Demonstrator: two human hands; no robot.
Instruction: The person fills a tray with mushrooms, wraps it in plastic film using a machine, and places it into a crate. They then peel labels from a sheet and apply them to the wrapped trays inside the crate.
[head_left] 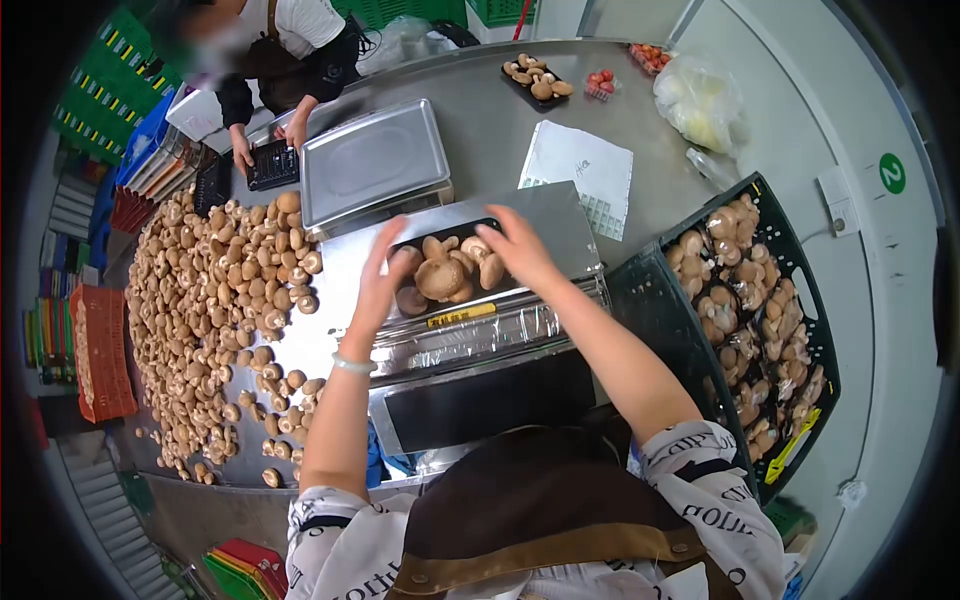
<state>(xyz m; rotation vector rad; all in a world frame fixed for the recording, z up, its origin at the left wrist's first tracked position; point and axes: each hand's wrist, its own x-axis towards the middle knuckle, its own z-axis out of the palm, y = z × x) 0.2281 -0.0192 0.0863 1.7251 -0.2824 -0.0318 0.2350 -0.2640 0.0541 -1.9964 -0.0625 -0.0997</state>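
Observation:
A black tray of brown mushrooms (442, 273) lies on the metal wrapping machine (555, 225), just behind its roll of clear film (470, 335). My left hand (382, 268), slightly blurred, is at the tray's left end with its fingers around the edge. At the right end of the tray is my right hand (515, 245), its fingertips on the far right rim. Both hands appear to hold the tray between them. A yellow label strip (462, 316) shows along the near side. The tray's base is hidden by mushrooms and hands.
Loose mushrooms (215, 310) cover the table's left. A metal scale (375, 160) stands behind the machine. Across the table, a co-worker's hands (268, 145) hold an empty black tray (273, 165). On the right is a dark crate (820, 350) of packed mushrooms. Paper (577, 165) lies behind.

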